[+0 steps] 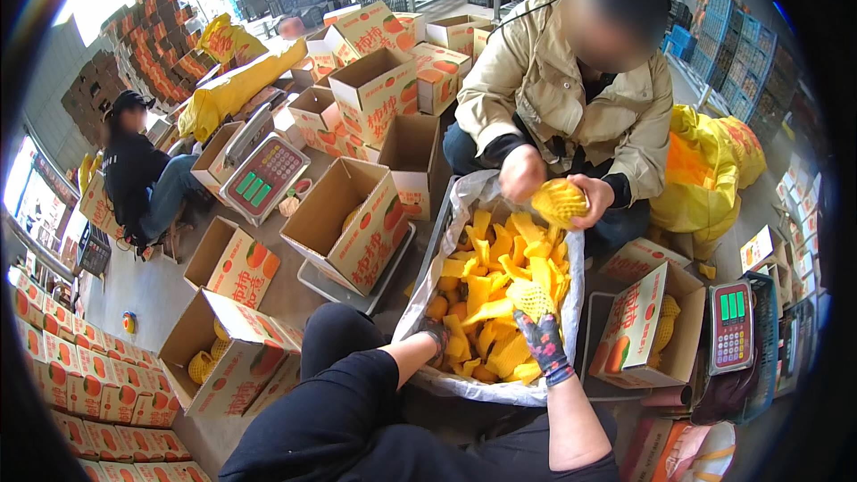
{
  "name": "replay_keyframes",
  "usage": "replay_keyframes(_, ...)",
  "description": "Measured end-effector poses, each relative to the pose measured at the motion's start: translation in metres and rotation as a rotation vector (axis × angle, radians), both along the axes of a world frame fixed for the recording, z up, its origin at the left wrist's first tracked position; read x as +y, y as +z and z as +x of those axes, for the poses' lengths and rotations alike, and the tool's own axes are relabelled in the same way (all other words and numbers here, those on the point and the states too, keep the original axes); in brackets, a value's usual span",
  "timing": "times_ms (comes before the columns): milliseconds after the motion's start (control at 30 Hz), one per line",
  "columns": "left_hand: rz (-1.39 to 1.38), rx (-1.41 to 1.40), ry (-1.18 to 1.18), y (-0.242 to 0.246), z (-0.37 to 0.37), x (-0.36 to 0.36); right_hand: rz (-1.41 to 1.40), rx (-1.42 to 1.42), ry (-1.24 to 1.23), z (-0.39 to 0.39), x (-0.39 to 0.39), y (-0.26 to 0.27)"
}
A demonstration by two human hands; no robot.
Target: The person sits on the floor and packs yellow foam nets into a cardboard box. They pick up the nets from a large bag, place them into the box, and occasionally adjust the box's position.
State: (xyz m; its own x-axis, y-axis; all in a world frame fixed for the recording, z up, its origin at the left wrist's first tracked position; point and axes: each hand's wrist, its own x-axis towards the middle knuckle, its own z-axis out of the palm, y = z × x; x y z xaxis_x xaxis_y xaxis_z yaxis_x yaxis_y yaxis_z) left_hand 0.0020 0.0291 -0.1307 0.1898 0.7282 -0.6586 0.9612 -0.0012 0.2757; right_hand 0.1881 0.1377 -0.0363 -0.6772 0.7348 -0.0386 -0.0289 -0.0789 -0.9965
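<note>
A crate lined with white plastic (pixel 492 396) stands between my knees and a person opposite. Inside lie orange persimmons (pixel 438 308) under a heap of yellow foam net sleeves (pixel 479 298). My right hand (pixel 543 346), in a dark flowered glove, grips a rounded, stretched foam net (pixel 530 299); whether fruit fills it is hard to tell. At the crate's left side my gloved left hand (pixel 435 337) reaches down by the persimmons, its fingers partly hidden. Across from me the other person's hands (pixel 592 197) hold a netted fruit (pixel 561 204) over the crate.
An open carton (pixel 345 227) stands on a scale platform to the left; another carton (pixel 646 331) holding netted fruit is at the right. Digital scale displays (pixel 731 325) (pixel 264 177) flank the crate. A yellow sack (pixel 696 187) rests behind the person opposite. Another person (pixel 137 164) sits far left.
</note>
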Motion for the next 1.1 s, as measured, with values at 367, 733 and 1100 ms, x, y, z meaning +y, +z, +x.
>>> replay_keyframes(367, 1.204, -0.088, 0.466, 0.114, -0.060, 0.037, 1.168, -0.424, 0.086, 0.026, 0.018, 0.009)
replay_keyframes(733, -0.157, 0.133, -0.199, 0.006, -0.039, 0.017, 0.692, -0.076, -0.029, -0.006, 0.019, 0.027)
replay_keyframes(1100, 0.019, 0.151, -0.237, -0.028, 0.004, 0.019, 0.392, 0.123, -0.063, -0.015, 0.015, 0.024)
